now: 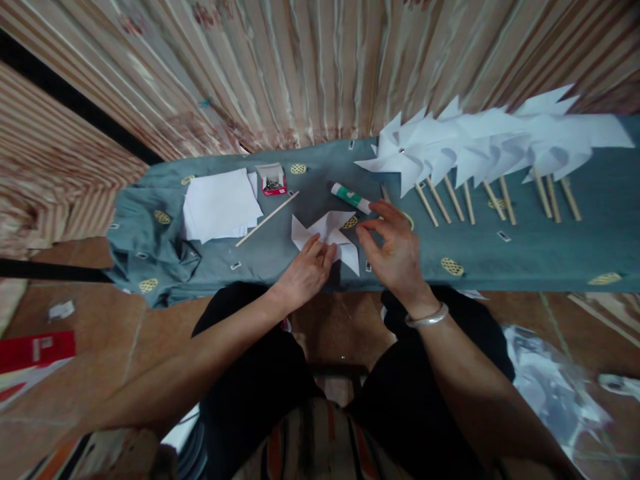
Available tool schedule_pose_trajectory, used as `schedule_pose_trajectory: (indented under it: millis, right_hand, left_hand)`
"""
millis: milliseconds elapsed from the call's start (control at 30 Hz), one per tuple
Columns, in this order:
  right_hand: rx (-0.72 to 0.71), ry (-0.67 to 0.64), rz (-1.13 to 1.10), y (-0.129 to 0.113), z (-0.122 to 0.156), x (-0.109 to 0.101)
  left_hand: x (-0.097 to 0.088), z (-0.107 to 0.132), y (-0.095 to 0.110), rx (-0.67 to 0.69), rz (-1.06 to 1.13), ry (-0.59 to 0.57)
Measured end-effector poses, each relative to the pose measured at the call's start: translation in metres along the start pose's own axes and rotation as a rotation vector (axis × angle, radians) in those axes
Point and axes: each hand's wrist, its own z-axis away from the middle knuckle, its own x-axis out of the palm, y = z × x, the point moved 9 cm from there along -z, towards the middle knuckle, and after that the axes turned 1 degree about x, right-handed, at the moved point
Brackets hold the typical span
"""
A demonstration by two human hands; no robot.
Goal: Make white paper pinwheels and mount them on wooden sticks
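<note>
A folded white paper pinwheel lies on the cloth in front of me. My left hand is closed on its middle, fingertips pressed together over the folded points. Just right of it, my right hand is raised with thumb and forefinger pinched together; anything between them is too small to make out. Beyond that hand lies a green and white glue stick. Scissors are partly hidden behind my right fingers. A bare wooden stick rests slantwise to the left of the pinwheel.
White paper sheets are stacked at left, beside an open red box of small metal pieces. Several pinwheels on sticks overlap at the right. The narrow cloth-covered table backs onto a striped curtain.
</note>
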Motion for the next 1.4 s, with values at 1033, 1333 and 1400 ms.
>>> schedule_pose_trajectory:
  millis: [1033, 1333, 1400]
  right_hand:
    - [-0.007, -0.016, 0.048, -0.012, 0.007, 0.015]
    - [0.039, -0.042, 0.089, -0.001, 0.018, 0.016]
    - [0.053, -0.06, 0.083, -0.002, 0.019, 0.019]
  left_hand:
    - [-0.005, 0.008, -0.046, -0.256, 0.327, 0.231]
    - [-0.009, 0.014, -0.065, -0.343, 0.525, 0.366]
    - [-0.014, 0.018, -0.069, -0.349, 0.541, 0.411]
